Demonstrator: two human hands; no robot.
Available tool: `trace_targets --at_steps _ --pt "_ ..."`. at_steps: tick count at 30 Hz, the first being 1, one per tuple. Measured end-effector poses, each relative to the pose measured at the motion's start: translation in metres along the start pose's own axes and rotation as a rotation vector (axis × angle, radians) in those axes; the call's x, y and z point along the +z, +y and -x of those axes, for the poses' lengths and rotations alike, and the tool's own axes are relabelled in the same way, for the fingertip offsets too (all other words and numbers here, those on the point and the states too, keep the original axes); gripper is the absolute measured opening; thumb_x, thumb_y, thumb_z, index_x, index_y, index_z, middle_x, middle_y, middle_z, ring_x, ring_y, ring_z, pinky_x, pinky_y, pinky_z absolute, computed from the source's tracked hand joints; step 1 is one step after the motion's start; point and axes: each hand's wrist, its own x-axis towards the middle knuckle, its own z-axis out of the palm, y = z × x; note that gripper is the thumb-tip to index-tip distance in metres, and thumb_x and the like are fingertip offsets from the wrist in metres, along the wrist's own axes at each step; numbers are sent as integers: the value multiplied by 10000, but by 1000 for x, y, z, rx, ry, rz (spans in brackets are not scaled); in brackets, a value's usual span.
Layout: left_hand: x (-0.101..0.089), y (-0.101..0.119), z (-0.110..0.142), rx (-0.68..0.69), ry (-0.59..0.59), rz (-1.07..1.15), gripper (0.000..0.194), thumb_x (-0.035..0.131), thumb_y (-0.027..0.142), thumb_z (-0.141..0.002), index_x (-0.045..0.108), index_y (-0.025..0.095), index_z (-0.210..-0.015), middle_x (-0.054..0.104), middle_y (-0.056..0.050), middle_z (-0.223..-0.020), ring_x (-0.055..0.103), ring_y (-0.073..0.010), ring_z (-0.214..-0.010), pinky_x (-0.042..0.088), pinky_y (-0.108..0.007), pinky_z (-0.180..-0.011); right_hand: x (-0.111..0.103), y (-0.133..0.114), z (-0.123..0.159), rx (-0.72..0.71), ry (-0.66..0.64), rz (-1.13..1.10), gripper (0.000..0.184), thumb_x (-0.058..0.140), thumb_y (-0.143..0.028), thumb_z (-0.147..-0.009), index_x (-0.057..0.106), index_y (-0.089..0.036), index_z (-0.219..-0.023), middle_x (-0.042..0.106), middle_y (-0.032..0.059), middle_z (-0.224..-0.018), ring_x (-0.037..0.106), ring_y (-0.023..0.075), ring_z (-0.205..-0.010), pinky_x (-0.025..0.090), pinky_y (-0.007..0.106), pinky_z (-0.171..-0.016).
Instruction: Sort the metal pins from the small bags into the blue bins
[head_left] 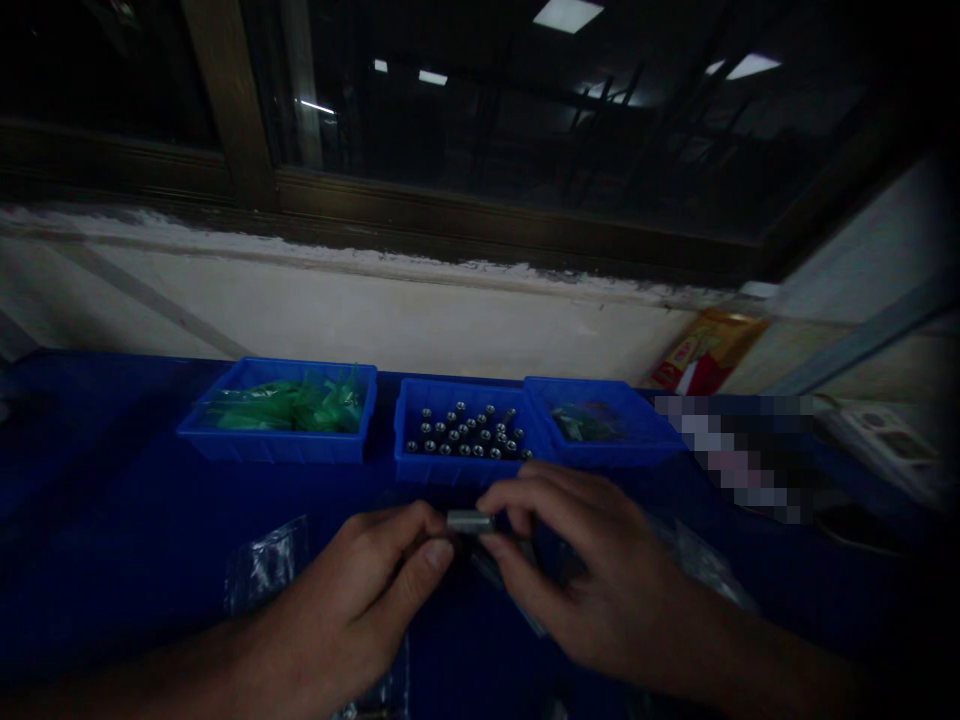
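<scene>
A small metal cylinder (pixel 469 521) lies level between my two hands, just in front of the middle bin. Its left end is pinched between the thumb and forefinger of my left hand (pixel 367 580). My right hand (pixel 600 560) grips the other end with thumb and fingertips. Straight behind stands a blue bin (pixel 457 468) with several upright metal cylinders (pixel 453 435) in it, their round ends facing up. Clear plastic bags (pixel 266 565) lie by my left wrist, and something partly hidden shows below my right fingers.
To the left, another blue bin (pixel 277 446) holds green plastic bags (pixel 307 402). A third blue bin (pixel 615 452) on the right contains small bagged items. A gold and red packet (pixel 709 350) leans at the wall under the window. The table top (pixel 172 520) is blue.
</scene>
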Motion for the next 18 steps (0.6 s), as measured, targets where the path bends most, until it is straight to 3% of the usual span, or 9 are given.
trace_targets --at_steps 5,8,11,18 --pt "-2 5 2 22 -8 -26 246 318 277 -917 536 179 -978 574 -1 -797 540 -115 -747 426 -221 -672 -25 29 -61 -63 -225 226 137 503 -222 -772 572 -168 -878 584 -3 -708 523 105 -622 362 231 -581" --pt "-2 4 2 46 -12 -34 256 318 280 -916 538 178 -998 578 -4 -796 544 -117 -742 431 -225 -669 -25 49 -94 -186 -450 329 168 484 -197 -778 587 -165 -906 614 28 -800 542 129 -703 353 247 -621" --pt "-2 2 1 57 -17 -35 261 314 278 -914 541 175 -991 586 -11 -807 547 -122 -753 433 -231 -671 -16 59 -112 -205 -633 403 161 499 -163 -758 601 -173 -882 629 38 -811 555 141 -718 346 254 -612" --pt "-3 5 0 36 -65 5 227 343 258 -895 549 171 -936 587 -15 -808 548 -125 -737 431 -248 -666 -1 64 -120 -327 -691 493 170 514 -150 -774 599 -210 -909 643 32 -816 561 137 -715 331 255 -568"
